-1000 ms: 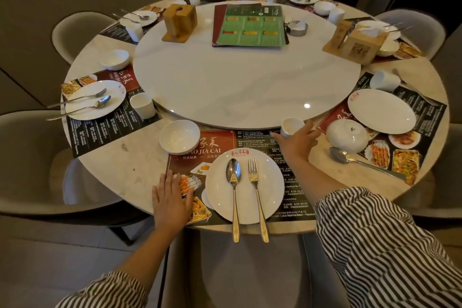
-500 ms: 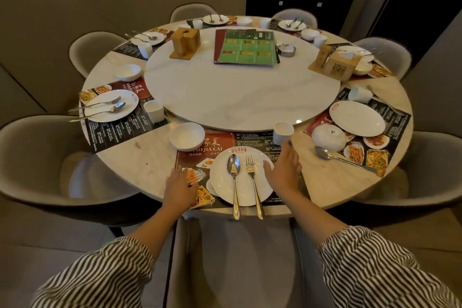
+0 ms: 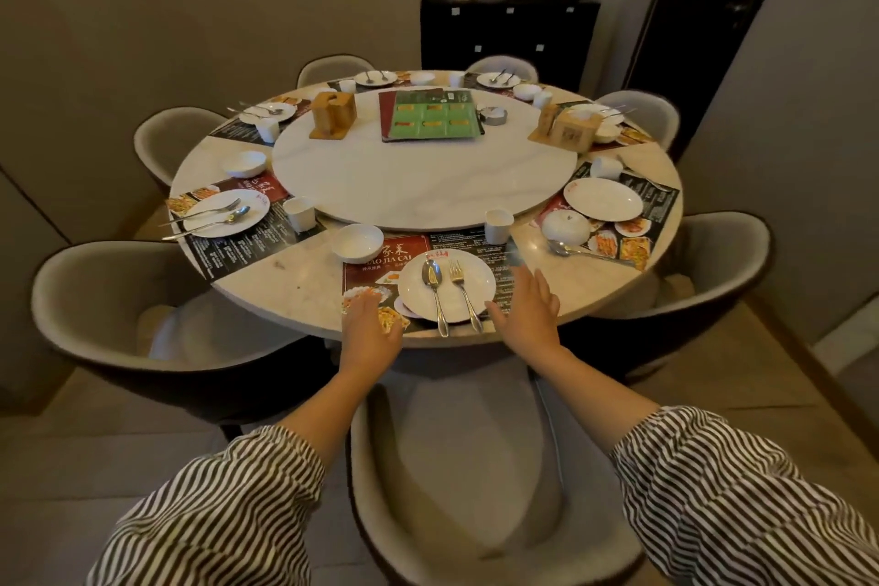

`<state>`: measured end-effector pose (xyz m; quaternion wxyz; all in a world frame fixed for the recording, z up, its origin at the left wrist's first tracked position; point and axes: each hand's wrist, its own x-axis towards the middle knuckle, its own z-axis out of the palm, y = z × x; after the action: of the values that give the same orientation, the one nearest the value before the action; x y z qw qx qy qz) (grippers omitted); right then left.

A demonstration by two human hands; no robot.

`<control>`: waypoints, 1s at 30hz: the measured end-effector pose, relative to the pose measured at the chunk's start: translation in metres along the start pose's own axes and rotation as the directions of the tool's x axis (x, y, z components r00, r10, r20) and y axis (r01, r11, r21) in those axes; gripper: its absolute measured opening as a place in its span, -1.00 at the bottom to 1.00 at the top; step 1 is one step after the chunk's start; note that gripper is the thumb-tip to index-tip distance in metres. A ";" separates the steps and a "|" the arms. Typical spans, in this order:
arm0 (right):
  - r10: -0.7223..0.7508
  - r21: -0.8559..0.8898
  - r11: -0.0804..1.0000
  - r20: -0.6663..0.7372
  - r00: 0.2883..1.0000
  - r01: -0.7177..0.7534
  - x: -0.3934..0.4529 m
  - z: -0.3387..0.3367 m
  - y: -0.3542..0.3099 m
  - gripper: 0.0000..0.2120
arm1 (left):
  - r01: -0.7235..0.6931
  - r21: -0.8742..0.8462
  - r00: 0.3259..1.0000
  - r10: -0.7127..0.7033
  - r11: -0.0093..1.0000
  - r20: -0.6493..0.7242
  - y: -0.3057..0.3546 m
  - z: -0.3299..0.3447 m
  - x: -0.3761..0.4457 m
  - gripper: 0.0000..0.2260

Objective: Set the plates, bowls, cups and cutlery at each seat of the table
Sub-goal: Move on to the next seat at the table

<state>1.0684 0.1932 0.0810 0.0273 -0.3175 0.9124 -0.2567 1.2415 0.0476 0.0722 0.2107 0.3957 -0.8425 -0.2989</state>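
Round marble table point(image 3: 285, 286) is seen from above, with a raised turntable point(image 3: 418, 186) at its centre. The nearest seat is laid on a printed placemat point(image 3: 480, 247): a white plate point(image 3: 475, 286) carries a spoon point(image 3: 434, 286) and a fork point(image 3: 463, 290) side by side, handles toward the table edge and overhanging the plate rim. A white bowl point(image 3: 357, 243) stands to the upper left of the plate, and a white cup point(image 3: 499, 225) to the upper right, just beside the turntable edge.

Left hand point(image 3: 368, 324) is laid flat, palm down, on the left corner of the placemat at the table edge; fingers are extended and nothing is gripped. Right hand point(image 3: 530, 305) is seen open beside the right rim of the plate, fingers spread (motion blur at the fingertips); nothing is held, and contact with the mat cannot be confirmed.

The seat to the right is laid differently: an empty plate point(image 3: 603, 199), an overturned bowl point(image 3: 566, 226) and a lone spoon point(image 3: 578, 251) lying on the mat, with a cup point(image 3: 605, 167) behind.

On the turntable, a green menu point(image 3: 430, 115) and two wooden tissue boxes point(image 3: 333, 114) are noted.
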 end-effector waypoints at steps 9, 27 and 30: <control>0.013 0.048 0.999 -0.033 0.999 -0.011 -0.078 -0.049 0.032 -0.47 | -0.156 -0.097 0.986 0.161 0.983 0.049 0.067 0.006 -0.055 -0.52; 0.085 0.224 0.971 0.030 0.996 -0.090 -0.040 -0.172 0.238 -0.60 | -0.191 -0.205 0.960 0.226 0.960 0.162 0.246 0.169 -0.066 -0.54; 0.045 0.227 0.972 0.062 0.997 -0.058 -0.018 -0.195 0.275 -0.57 | -0.143 -0.237 0.971 0.182 0.961 0.153 0.283 0.207 -0.065 -0.55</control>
<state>0.8856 0.4756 0.1146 0.0961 -0.2956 0.8836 -0.3503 1.0048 0.3123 0.1029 0.2040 0.2712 -0.8480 -0.4072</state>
